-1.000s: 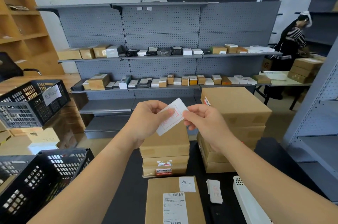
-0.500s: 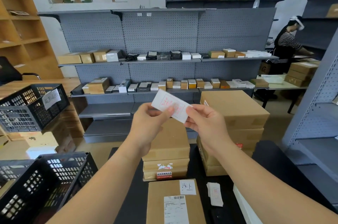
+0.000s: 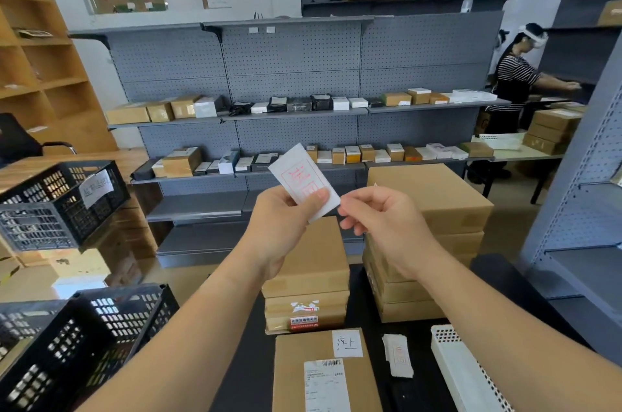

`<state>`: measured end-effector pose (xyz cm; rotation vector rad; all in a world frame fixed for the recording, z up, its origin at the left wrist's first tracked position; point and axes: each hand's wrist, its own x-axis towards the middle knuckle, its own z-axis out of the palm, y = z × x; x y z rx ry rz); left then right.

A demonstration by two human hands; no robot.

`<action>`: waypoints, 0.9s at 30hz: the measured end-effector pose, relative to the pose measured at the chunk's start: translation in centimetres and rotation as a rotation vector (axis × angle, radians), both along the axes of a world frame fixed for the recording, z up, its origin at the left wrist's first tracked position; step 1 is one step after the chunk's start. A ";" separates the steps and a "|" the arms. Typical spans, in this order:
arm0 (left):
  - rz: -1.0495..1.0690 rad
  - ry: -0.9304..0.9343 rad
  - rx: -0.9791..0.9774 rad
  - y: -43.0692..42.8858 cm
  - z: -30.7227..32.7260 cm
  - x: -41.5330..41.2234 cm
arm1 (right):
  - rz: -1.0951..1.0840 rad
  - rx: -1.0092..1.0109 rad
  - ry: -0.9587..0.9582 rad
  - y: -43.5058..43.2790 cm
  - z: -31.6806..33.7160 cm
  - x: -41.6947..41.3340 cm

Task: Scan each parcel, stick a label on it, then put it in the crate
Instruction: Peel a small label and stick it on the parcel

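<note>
My left hand (image 3: 281, 226) pinches a white label (image 3: 303, 177) with red characters, held up at chest height above the table. My right hand (image 3: 387, 230) has curled fingers, and its fingertips pinch the label's lower right corner. Below my arms a brown parcel (image 3: 292, 378) lies on the black table (image 3: 245, 368); it carries a barcode shipping label and a small white sticker. A small stack of white labels (image 3: 399, 356) lies just right of it. The black crate (image 3: 84, 344) stands at the lower left.
Two stacks of brown parcels (image 3: 306, 270) (image 3: 427, 203) stand behind the near parcel. A white perforated tray (image 3: 464, 374) lies at the right. A second black crate (image 3: 57, 203) sits higher on the left. Grey shelving (image 3: 296, 75) is ahead, with a person (image 3: 515, 81) at the far right.
The label has turned in my fingers from leaning right to leaning left, with its red print now facing me. Both hands stayed close together at about the same height.
</note>
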<state>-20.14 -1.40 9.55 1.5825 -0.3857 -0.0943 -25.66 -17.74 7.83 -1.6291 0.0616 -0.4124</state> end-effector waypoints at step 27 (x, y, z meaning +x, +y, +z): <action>-0.094 -0.874 0.747 -1.0 2.2 -0.3 | 0.075 -0.429 -0.028 -3.6 2.7 -2.6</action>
